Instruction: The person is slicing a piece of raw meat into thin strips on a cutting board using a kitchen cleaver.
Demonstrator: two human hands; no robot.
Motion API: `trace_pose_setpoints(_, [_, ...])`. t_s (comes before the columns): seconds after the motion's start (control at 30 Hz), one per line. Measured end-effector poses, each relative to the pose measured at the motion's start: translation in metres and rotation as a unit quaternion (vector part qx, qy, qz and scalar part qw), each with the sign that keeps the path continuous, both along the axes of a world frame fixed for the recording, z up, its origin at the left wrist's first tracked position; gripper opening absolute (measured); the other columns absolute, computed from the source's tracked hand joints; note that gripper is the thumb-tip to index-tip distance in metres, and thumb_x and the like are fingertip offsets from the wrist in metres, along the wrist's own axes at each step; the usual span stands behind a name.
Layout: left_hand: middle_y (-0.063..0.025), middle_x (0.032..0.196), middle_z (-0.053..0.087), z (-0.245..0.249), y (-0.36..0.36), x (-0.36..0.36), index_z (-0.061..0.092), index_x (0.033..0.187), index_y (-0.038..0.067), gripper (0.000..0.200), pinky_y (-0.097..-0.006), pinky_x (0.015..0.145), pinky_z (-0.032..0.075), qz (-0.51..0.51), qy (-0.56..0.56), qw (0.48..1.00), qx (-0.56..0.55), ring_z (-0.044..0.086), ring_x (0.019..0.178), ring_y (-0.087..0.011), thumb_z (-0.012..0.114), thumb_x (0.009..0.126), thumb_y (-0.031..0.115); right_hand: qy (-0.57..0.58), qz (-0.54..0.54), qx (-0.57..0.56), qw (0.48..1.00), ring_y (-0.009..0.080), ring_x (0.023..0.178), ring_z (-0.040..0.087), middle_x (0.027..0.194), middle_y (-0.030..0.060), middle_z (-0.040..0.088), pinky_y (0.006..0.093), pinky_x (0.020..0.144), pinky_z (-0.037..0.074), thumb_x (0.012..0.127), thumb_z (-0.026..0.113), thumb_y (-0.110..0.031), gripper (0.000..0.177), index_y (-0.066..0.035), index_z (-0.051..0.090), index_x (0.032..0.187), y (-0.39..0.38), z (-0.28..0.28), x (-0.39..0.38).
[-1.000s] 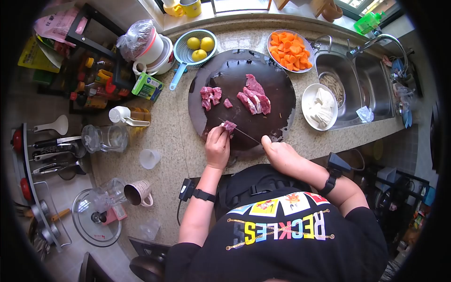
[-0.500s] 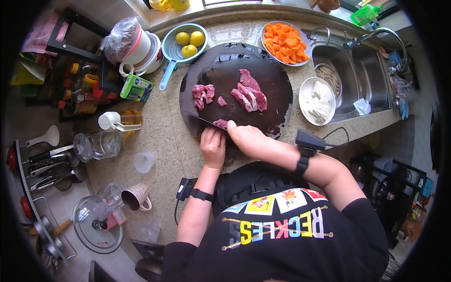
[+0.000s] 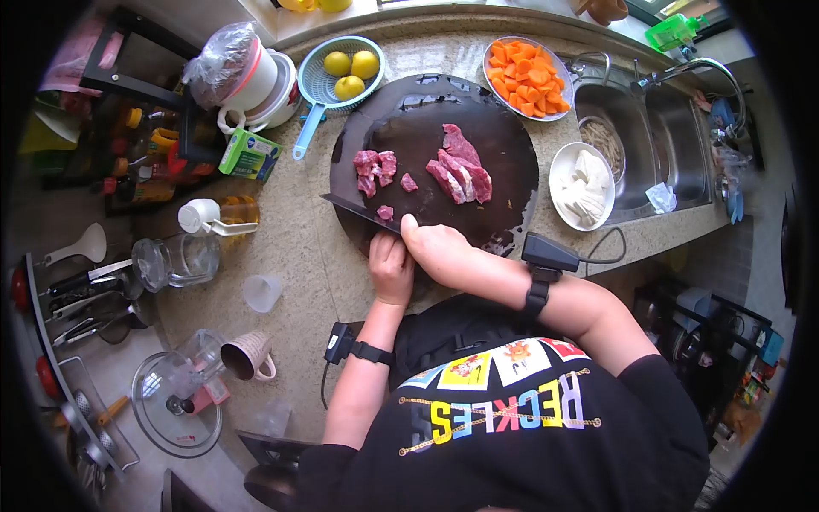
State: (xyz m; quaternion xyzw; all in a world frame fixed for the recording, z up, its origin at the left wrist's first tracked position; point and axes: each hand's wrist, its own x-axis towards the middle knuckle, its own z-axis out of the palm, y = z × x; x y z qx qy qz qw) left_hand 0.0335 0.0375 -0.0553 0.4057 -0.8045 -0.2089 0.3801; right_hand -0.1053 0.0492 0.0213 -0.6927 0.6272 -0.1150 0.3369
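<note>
My right hand (image 3: 433, 247) is closed around the handle of a dark-bladed knife (image 3: 351, 207), whose blade points left across the near part of a round dark cutting board (image 3: 503, 162). Right behind the blade, my left hand (image 3: 391, 269) has its fingers curled together at the board's near edge; whatever they hold is hidden. A small meat piece (image 3: 386, 212) lies just beyond the blade. Farther up the board are a cluster of meat chunks (image 3: 374, 169), a single meat cube (image 3: 409, 183) and larger meat strips (image 3: 462, 175).
Behind the board stand a blue strainer (image 3: 317, 85) with yellow fruits and a bowl of carrot pieces (image 3: 529, 77). To the right are a white bowl (image 3: 570, 220) with white food and a double sink (image 3: 674, 128). A plastic cup (image 3: 263, 293) and a mug (image 3: 249, 355) are on the left.
The knife and my right hand have shifted left. The small meat piece now sits farther left and clear of my right hand. The whole view has shifted slightly.
</note>
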Motion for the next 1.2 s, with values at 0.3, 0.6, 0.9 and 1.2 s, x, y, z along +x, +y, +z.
trace_pose_setpoints(0.3, [-0.0131, 0.097, 0.062, 0.003, 0.001, -0.003, 0.065, 0.089, 0.000, 0.018, -0.0426, 0.082, 0.047, 0.017, 0.006, 0.999, -0.034, 0.058, 0.094, -0.0346, 0.068, 0.071, -0.002, 0.048, 0.001, 0.042, 0.998, 0.0428, 0.073, 0.065, 0.071, 0.0249, 0.063, 0.0494, 0.062, 0.052, 0.077, 0.052, 0.003, 0.023, 0.001, 0.037, 0.095, 0.045, 0.002, -0.035])
trace_pose_setpoints(0.6, [-0.0124, 0.096, 0.065, 0.029, 0.015, 0.017, 0.068, 0.089, -0.001, 0.016, -0.0380, 0.081, 0.049, 0.039, 0.014, 0.999, -0.011, 0.061, 0.090, -0.0298, 0.067, 0.074, -0.004, 0.025, -0.041, -0.006, 0.999, 0.0441, 0.071, 0.062, 0.070, 0.0240, 0.061, 0.0513, 0.060, 0.050, 0.076, 0.051, 0.004, 0.025, 0.001, 0.034, 0.095, 0.064, 0.012, -0.045])
trace_pose_setpoints(0.9, [-0.0136, 0.091, 0.062, 0.015, 0.014, 0.015, 0.066, 0.085, -0.002, 0.015, -0.0394, 0.080, 0.049, -0.002, -0.011, 0.999, -0.043, 0.061, 0.089, -0.0320, 0.067, 0.071, -0.005, 0.035, 0.016, 0.080, 0.996, 0.0436, 0.073, 0.063, 0.073, 0.0246, 0.062, 0.0508, 0.061, 0.050, 0.078, 0.048, 0.004, 0.023, 0.001, 0.034, 0.096, 0.093, 0.023, -0.042])
trace_pose_setpoints(1.2, [-0.0138, 0.092, 0.061, 0.006, 0.013, 0.015, 0.065, 0.087, -0.001, 0.016, -0.0422, 0.080, 0.048, 0.020, -0.019, 1.000, -0.004, 0.059, 0.089, -0.0343, 0.067, 0.071, -0.001, 0.044, 0.013, 0.064, 0.997, 0.0411, 0.069, 0.065, 0.070, 0.0234, 0.063, 0.0474, 0.059, 0.052, 0.082, 0.048, -0.001, 0.018, 0.002, 0.038, 0.096, 0.068, 0.008, -0.022])
